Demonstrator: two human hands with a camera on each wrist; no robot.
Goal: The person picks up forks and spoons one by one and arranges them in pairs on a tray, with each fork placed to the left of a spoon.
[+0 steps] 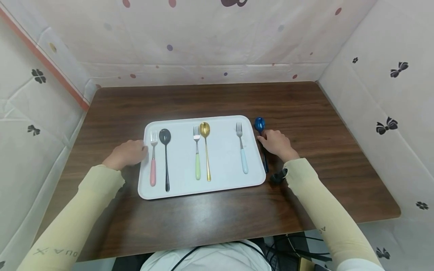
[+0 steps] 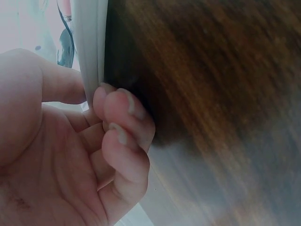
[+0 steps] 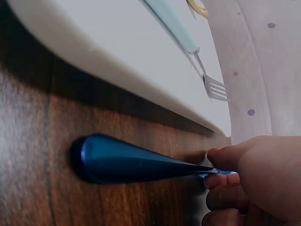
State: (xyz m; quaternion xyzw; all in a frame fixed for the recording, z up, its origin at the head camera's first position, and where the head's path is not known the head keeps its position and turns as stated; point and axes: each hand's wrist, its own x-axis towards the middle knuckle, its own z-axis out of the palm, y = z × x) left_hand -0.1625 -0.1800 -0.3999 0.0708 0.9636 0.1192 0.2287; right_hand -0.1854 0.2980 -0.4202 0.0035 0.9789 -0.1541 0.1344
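Note:
A white tray (image 1: 222, 150) lies on the brown table. My left hand (image 1: 127, 153) holds its left rim, and in the left wrist view the thumb lies inside the rim while curled fingers (image 2: 124, 155) press the outer side. Just off the tray's right edge is a blue spoon (image 1: 259, 124), its handle (image 3: 127, 160) pointing toward me. My right hand (image 1: 277, 143) pinches that handle below the bowl between thumb and finger. Nearest to it on the tray is a fork with a light blue handle (image 1: 243, 160).
The tray also bears a pink-handled fork (image 1: 153, 171), a black spoon (image 1: 165, 137), a green-handled fork (image 1: 197, 165) and a gold spoon (image 1: 205, 130). Patterned white sheets (image 1: 203, 45) hang behind and on both sides. Black cables (image 1: 295, 250) run below the table's front edge.

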